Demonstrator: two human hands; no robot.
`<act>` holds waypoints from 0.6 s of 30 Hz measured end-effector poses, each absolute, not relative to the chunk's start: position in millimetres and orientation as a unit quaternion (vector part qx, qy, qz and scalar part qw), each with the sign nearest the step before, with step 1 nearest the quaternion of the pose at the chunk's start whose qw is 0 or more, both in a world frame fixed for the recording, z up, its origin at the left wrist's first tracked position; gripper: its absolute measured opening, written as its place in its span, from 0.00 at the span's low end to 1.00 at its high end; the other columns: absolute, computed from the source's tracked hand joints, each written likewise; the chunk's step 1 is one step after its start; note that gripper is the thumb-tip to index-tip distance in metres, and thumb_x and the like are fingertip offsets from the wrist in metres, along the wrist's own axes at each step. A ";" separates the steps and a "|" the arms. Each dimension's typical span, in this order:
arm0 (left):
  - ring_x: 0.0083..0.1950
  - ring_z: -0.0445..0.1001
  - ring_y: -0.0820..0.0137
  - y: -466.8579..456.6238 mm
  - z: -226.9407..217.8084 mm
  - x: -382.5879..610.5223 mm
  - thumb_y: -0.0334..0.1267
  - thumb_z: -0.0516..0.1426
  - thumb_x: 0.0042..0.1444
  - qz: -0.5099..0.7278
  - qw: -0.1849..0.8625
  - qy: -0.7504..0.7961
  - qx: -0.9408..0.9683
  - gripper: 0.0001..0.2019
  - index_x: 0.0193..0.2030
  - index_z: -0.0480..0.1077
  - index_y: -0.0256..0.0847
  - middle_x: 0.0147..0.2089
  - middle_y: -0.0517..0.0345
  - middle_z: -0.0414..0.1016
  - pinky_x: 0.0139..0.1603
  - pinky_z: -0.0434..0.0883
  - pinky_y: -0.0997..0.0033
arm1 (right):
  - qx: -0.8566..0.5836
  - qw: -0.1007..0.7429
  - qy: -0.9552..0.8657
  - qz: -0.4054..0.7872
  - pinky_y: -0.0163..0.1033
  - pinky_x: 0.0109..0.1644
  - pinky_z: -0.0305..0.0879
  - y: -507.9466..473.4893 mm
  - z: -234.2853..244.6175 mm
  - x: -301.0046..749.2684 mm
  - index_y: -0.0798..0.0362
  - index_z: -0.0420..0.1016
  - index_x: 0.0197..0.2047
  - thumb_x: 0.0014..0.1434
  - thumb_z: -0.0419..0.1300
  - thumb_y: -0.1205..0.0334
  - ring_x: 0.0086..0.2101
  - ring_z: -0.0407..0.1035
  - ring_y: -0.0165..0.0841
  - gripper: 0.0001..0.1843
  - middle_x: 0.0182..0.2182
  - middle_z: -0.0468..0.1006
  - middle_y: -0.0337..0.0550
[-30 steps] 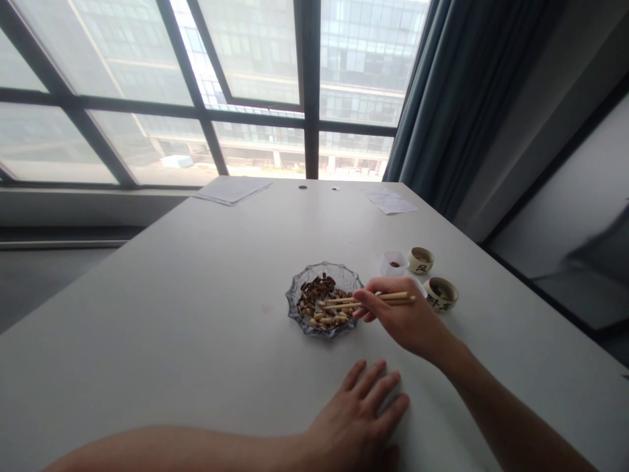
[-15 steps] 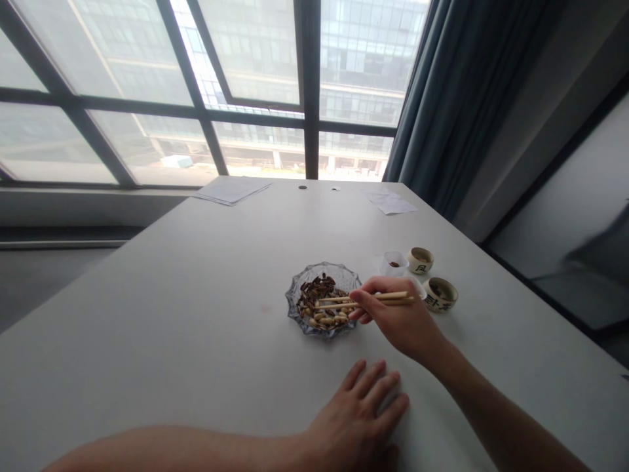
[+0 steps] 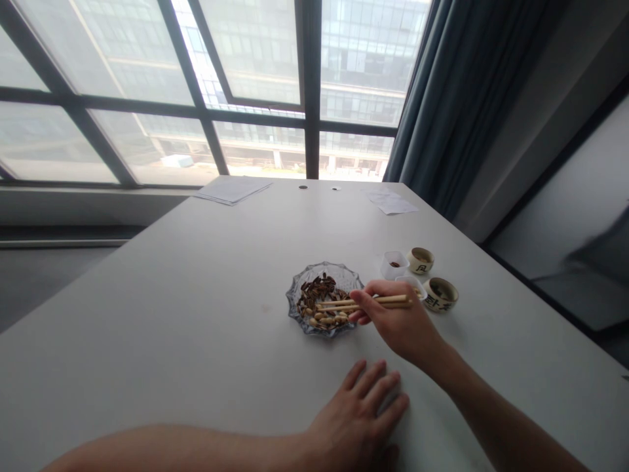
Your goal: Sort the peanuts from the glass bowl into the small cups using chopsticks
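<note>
- From the head camera, the change I catch is small: the person's right hand (image 3: 400,319) has settled a touch lower and closer to the near side of the dish, and the chopsticks (image 3: 363,303) now lie flatter and tighter together.
- The right hand grips those chopsticks, their tips reaching over a scalloped glass dish (image 3: 298,303). The tips sit just above the boundary between the dark sunflower seeds (image 3: 317,288) and the pale peanuts (image 3: 327,320); I can't tell whether they are pinching anything.
- That shift uncovers more of a small white tub (image 3: 410,283), now just beyond the fingers (image 3: 358,316) and close to the knuckles, though not clearly touching.
- The left hand (image 3: 356,413) hasn't moved — it lies spread flat on the counter (image 3: 147,314), empty and well apart from the right.
- Beyond the dish stand a clear plastic tub (image 3: 394,265) with something dark inside and two lettered ceramic cups (image 3: 420,260) (image 3: 439,295).
- Loose papers (image 3: 232,190) (image 3: 393,206) lie at the far edge of the counter, below a large window (image 3: 309,65) and beside a blue-grey curtain (image 3: 457,98).
</note>
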State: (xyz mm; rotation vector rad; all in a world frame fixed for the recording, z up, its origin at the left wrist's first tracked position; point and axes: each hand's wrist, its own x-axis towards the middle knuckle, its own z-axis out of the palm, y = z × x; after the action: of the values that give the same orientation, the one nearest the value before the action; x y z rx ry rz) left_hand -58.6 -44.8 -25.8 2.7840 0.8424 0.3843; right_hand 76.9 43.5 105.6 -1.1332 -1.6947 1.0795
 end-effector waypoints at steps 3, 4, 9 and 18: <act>0.76 0.52 0.47 -45.0 -22.8 -59.0 0.52 0.53 0.73 0.129 0.106 0.286 0.944 0.27 0.73 0.60 0.41 0.77 0.46 0.56 0.75 0.48 0.41 | -0.456 0.409 -0.671 0.417 0.39 0.33 0.78 41.6 117.2 80.7 0.53 0.82 0.30 0.62 0.67 0.40 0.30 0.83 0.42 0.23 0.26 0.85 0.46; 0.76 0.52 0.48 -45.2 -21.7 -59.1 0.51 0.53 0.73 0.128 0.107 0.286 0.944 0.27 0.73 0.60 0.41 0.77 0.46 0.56 0.75 0.48 0.41 | -0.460 0.413 -0.672 0.408 0.38 0.32 0.78 40.9 123.0 83.7 0.53 0.82 0.30 0.62 0.68 0.40 0.30 0.83 0.42 0.23 0.26 0.85 0.46; 0.77 0.50 0.48 -46.1 -19.8 -58.9 0.51 0.54 0.73 0.116 0.111 0.291 0.943 0.27 0.73 0.59 0.42 0.77 0.47 0.56 0.75 0.48 0.41 | -0.494 0.486 -0.652 0.308 0.37 0.31 0.79 45.1 156.7 119.8 0.53 0.83 0.30 0.60 0.70 0.41 0.27 0.83 0.40 0.22 0.27 0.86 0.47; 0.78 0.49 0.48 -46.2 -18.4 -59.7 0.50 0.56 0.71 0.114 0.115 0.287 0.944 0.28 0.73 0.60 0.41 0.77 0.46 0.56 0.76 0.48 0.41 | -0.592 0.556 -0.579 0.068 0.42 0.28 0.80 104.8 149.7 211.3 0.53 0.79 0.28 0.60 0.69 0.43 0.26 0.82 0.43 0.21 0.22 0.82 0.46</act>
State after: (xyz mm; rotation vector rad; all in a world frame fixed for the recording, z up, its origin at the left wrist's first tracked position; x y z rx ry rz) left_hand -59.7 -46.2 -18.4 2.7661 0.8417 0.3329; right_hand 211.3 104.8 149.7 -1.3970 -1.3676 0.1614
